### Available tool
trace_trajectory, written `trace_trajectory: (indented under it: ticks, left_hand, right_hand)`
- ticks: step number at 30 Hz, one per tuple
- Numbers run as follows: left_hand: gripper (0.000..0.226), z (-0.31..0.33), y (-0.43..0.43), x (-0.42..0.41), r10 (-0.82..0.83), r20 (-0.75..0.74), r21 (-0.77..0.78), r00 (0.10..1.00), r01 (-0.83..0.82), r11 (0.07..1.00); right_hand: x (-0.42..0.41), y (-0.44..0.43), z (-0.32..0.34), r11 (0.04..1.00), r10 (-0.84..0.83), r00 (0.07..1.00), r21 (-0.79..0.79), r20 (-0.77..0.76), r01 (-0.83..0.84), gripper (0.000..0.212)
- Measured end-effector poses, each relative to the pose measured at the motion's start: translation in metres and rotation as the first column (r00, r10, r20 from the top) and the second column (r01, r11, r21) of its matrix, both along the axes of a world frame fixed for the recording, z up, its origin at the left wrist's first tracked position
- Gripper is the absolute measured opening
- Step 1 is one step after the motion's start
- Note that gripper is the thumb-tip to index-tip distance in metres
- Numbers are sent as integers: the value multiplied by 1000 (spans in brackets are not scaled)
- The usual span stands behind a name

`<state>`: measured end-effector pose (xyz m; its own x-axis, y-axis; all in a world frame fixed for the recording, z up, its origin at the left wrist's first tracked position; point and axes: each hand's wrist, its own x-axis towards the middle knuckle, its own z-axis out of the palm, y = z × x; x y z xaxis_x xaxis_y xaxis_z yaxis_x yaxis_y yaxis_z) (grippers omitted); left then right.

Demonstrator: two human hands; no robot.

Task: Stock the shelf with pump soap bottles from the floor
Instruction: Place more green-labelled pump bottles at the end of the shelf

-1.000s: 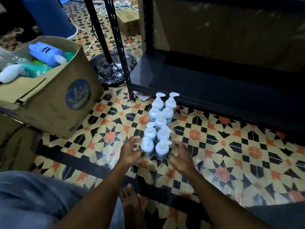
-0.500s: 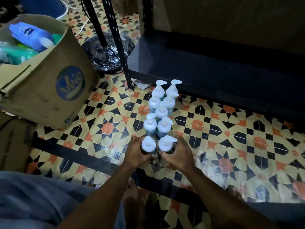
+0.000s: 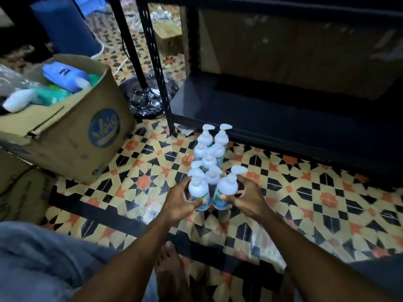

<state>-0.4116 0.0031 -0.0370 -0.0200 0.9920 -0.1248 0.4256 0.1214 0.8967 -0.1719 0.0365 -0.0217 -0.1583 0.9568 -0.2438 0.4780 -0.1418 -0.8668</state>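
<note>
Lettering on cardboard box (image 3: 65,136) logo illegible

Open shelf deck (image 3: 272,114) behind standing bottles (image 3: 208,149)

Dim, murky frame; soft blur, bowed edges.

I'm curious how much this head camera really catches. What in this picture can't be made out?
Head view only:
- Label print on the two front bottles: too small and dim to read.
- Bodies of the back bottles: hidden by those in front, so the count is unsure.
- Contents of the box: blurred, and cut off by the left edge.
- Shelf: upper levels cut off by the top edge.
</note>
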Motion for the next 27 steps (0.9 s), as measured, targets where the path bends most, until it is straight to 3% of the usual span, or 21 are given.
trace_trajectory:
  ticks: [8, 16, 22, 27]
  left_hand:
    - [56, 179, 39, 3, -26, 194, 289, 981, -32, 957]
    - [61, 382, 118, -2, -179, 231, 573, 956, 15, 819]
    - [81, 431, 190, -8, -219, 212, 628, 953, 39, 777]
    - [76, 442, 245, -10, -249, 181, 625, 951, 84, 776]
  right_hand:
    - [21, 45, 179, 962, 35, 985, 272, -170, 12, 53]
    - [14, 118, 376, 814, 97, 950, 573, -296, 95, 53]
    - [-1, 179, 433, 780, 100, 958, 619, -270, 93, 51]
    - [-4, 229, 431, 792, 66, 952, 596, -300, 133, 48]
